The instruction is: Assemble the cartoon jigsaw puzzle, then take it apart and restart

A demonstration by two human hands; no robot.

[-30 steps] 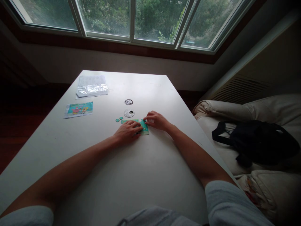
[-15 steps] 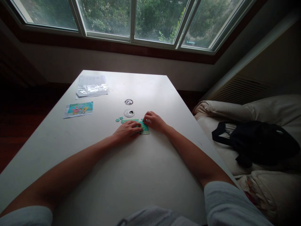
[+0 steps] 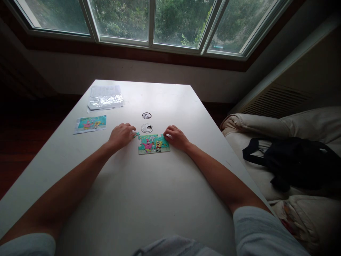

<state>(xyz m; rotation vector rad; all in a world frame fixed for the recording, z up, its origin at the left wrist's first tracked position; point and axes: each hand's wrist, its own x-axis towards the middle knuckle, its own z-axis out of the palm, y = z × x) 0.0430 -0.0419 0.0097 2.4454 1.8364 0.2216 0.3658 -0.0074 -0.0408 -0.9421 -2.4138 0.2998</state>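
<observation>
A nearly whole jigsaw puzzle (image 3: 153, 144) with a pink and a yellow cartoon figure on turquoise lies flat on the white table. Its upper edge is uneven. Just off its upper left corner, small loose puzzle pieces (image 3: 137, 134) show beside my left hand (image 3: 122, 136). The fingers of that hand are bent down over the pieces and closed on one, mostly hidden beneath the fingertips. At the upper right corner of the puzzle, my right hand (image 3: 177, 138) rests with thumb and fingers pinched against the edge.
Two round grey-and-white discs (image 3: 146, 128) lie beyond the puzzle. To the left are a picture card (image 3: 92, 123) of the same scene and a clear plastic bag (image 3: 105, 99) over paper. Right of the table, a dark bag (image 3: 301, 161) rests on a pale sofa (image 3: 247, 122).
My left hand has moved left and away, off the puzzle and onto the loose pieces, uncovering the picture. My right hand stays at the puzzle's upper right corner.
</observation>
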